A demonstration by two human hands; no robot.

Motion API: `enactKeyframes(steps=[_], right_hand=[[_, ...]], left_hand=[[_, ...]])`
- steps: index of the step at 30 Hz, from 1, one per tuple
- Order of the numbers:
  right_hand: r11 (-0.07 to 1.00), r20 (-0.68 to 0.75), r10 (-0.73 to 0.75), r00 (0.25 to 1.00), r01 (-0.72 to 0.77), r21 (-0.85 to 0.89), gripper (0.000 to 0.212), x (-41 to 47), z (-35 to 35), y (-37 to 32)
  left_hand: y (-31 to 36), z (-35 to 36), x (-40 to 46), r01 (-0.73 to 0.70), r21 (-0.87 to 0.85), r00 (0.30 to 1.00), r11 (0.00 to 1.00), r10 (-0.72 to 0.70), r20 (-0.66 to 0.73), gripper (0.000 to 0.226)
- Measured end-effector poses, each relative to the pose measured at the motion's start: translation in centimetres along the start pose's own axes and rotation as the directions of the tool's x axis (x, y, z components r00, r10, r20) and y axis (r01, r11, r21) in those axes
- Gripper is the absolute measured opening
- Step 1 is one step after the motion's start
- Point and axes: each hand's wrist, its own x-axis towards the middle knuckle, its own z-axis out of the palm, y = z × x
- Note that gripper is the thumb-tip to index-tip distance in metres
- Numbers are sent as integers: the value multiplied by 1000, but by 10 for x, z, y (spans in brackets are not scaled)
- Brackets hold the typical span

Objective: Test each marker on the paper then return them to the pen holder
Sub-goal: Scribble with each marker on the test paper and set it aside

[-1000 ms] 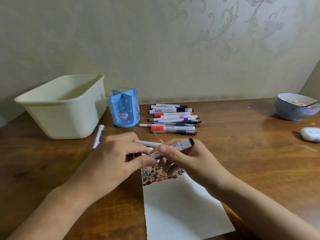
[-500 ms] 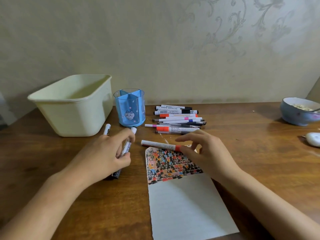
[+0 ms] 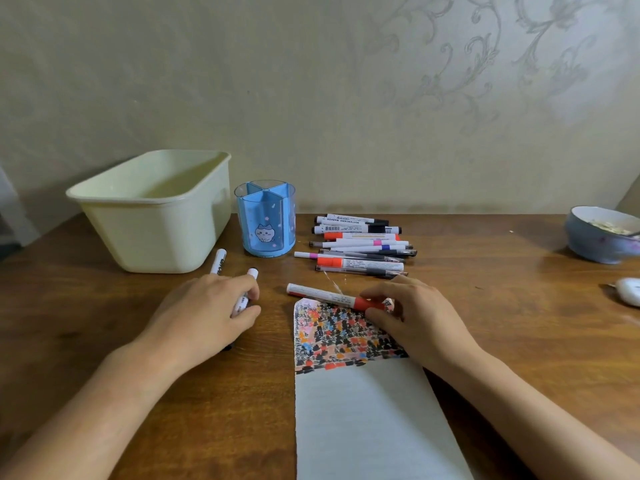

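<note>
A white sheet of paper (image 3: 367,420) lies in front of me, its top covered with coloured test marks. My right hand (image 3: 412,317) pinches the orange-capped end of a white marker (image 3: 325,294) lying across the paper's top edge. My left hand (image 3: 204,317) holds a white marker (image 3: 246,292) against the table, left of the paper. Another white marker (image 3: 218,260) lies just behind that hand. The blue pen holder (image 3: 266,218) with a cat picture stands empty at the back. Several markers and pens (image 3: 360,245) lie in a pile to its right.
A cream plastic tub (image 3: 156,211) stands at the back left of the wooden table (image 3: 519,323). At the far right sit a blue bowl (image 3: 602,239) with food and a white object (image 3: 628,291) near the edge.
My hands have parted. The left hand carried the black-capped marker left and set it down on the table. The right hand reached to the orange marker and now pinches its capped end.
</note>
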Motion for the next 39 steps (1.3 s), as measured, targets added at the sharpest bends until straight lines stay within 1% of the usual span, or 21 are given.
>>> enactKeyframes(steps=[3, 7, 8, 10, 13, 14, 16, 19, 22, 24, 27, 29, 30, 33, 36, 39], right_hand=[[998, -53, 9, 999, -5, 70, 24, -1, -2, -3], [975, -90, 24, 996, -3, 223, 21, -4, -10, -9], [969, -81, 24, 996, -3, 248, 20, -4, -11, -11], [950, -39, 31, 999, -17, 313, 18, -5, -14, -15], [910, 62, 1, 998, -26, 415, 14, -8, -19, -23], [901, 105, -22, 994, -26, 432, 14, -8, -22, -25], [895, 171, -76, 982, -9, 446, 15, -10, -25, -27], [885, 171, -150, 974, 55, 463, 15, -14, -25, -30], [871, 180, -141, 974, 36, 489, 18, -16, -23, -32], [828, 233, -139, 963, -16, 561, 19, -16, -24, -32], [734, 222, -84, 971, -91, 674, 25, -16, -29, -32], [641, 225, -38, 974, -149, 753, 29, -16, -30, -31], [593, 232, -31, 972, -169, 787, 28, -16, -30, -31], [455, 235, -12, 972, -204, 867, 25, -18, -28, -35], [417, 240, -3, 971, -217, 883, 27, -22, -21, -41], [391, 256, 36, 966, -249, 886, 25, -23, -18, -46]], left_hand=[[3, 3, 0, -52, -30, 996, 998, 49, -74, 22], [7, 6, -1, -138, -60, 978, 989, 126, -164, 55], [7, 6, -2, -153, -62, 975, 986, 140, -172, 59], [9, 5, -3, -196, -82, 967, 977, 179, -183, 55], [10, 5, -2, -276, -132, 937, 952, 236, -257, 31], [9, 4, -1, -290, -163, 933, 943, 241, -268, 30], [9, 1, -1, -313, -223, 932, 923, 254, -260, 33], [11, 0, -2, -330, -295, 940, 897, 282, -194, 37], [18, 2, -5, -359, -331, 932, 873, 314, -183, 42], [22, 1, -6, -352, -377, 934, 857, 292, -207, 51], [27, 1, -9, -307, -486, 950, 818, 231, -211, 63], [31, 1, -10, -276, -539, 961, 796, 209, -182, 58], [33, 0, -11, -274, -546, 962, 792, 222, -161, 54], [41, -1, -16, -309, -499, 947, 810, 313, -79, 51], [47, 1, -18, -374, -466, 918, 802, 390, -65, 39], [48, 2, -18, -374, -473, 919, 798, 388, -72, 30]])
